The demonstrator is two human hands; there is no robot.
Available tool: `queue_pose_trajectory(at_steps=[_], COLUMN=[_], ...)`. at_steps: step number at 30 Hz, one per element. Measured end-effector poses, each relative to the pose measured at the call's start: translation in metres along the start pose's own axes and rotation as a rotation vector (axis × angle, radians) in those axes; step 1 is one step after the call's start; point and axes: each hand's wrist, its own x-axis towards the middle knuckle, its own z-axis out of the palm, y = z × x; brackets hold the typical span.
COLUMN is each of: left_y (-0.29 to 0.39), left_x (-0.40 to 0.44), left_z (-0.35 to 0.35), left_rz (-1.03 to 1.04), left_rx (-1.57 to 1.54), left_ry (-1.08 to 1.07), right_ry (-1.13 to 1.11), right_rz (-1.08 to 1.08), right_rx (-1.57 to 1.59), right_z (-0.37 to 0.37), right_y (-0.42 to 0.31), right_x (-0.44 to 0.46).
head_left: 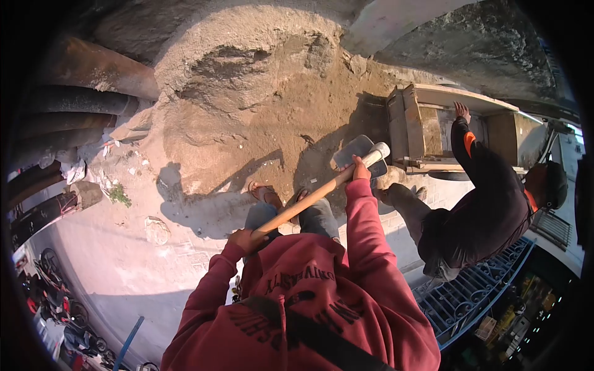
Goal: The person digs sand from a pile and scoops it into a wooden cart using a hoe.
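A hoe with a long wooden handle and a grey metal blade slants across in front of my body. My left hand is closed round the handle's lower end, near my waist. Further up, close to the metal head, my right hand grips the handle. The blade hangs above the ground, partly behind my right hand. Beyond it lies a heap of sand.
At right, a person in dark clothes leans over a wooden-sided cart, one hand on its far board. Large rusty pipes lie at left. Blue railings and parked motorcycles stand along the lower edges.
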Motion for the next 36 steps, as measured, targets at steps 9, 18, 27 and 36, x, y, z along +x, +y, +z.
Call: queue_pose_trajectory(at_steps=[9, 18, 27, 36], left_y=[0.135, 0.075, 0.225, 0.346], left_x=[0.262, 0.357, 0.267, 0.167], left_z=[-0.020, 0.048, -0.094, -0.188], left_rz=[0.178, -0.184, -0.046, 0.284], left_rx=[-0.228, -0.334, -0.494, -0.820], left_ry=[0.358, 0.260, -0.028, -0.063], right_ry=[0.008, 0.110, -0.285, -0.366], right_rz=[-0.734, -0.574, 0.371, 0.464], right_rx=[-0.349, -0.913, -0.179, -0.003], right_z=[0.129, 0.167, 0.183, 0.118], right_y=[-0.060, 0.221, 0.084, -0.034], right_x=[0.140, 0.352, 0.374, 0.338])
